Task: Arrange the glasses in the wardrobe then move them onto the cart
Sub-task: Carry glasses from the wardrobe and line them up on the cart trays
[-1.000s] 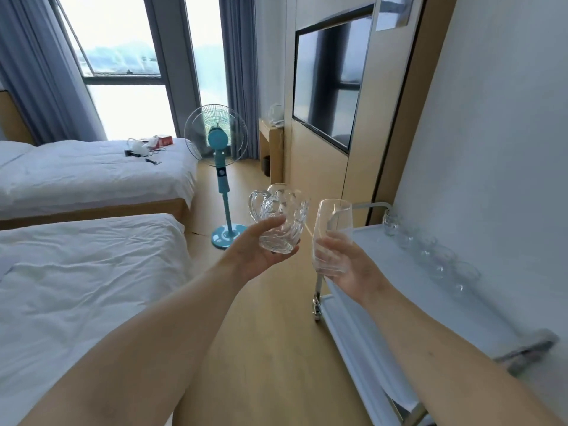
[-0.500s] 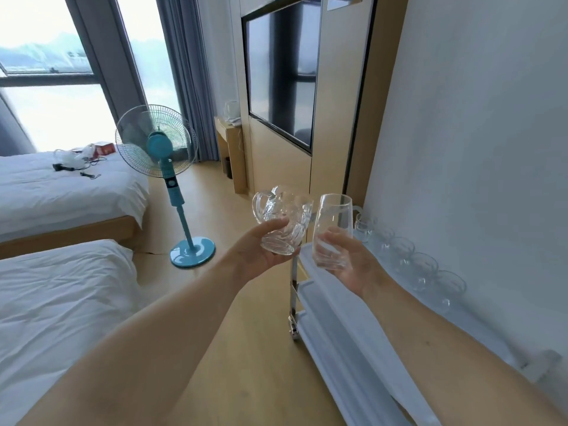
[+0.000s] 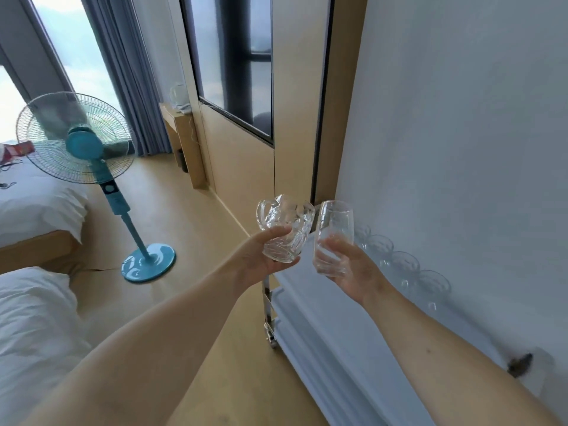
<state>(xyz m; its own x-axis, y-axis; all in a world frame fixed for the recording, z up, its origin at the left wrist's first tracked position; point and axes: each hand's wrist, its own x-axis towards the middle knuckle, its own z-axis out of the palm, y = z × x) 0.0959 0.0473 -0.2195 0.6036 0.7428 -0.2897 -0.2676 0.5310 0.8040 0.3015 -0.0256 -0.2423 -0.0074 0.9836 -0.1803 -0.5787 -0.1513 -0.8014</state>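
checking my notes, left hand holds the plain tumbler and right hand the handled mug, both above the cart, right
Not quite: the hands are swapped. In the head view the left hand holds the handled mug and the right hand the plain tumbler, both above the cart.

- Two forearms reach into view from the lower edge, both bare from elbow to wrist.
- No sleeve or cuff shows on either arm.
- The left hand point(image 3: 261, 259) wears no glove, ring or watch.
- The right hand point(image 3: 353, 272) is likewise bare, with no band at the wrist.
- A small dark mole marks the right forearm.
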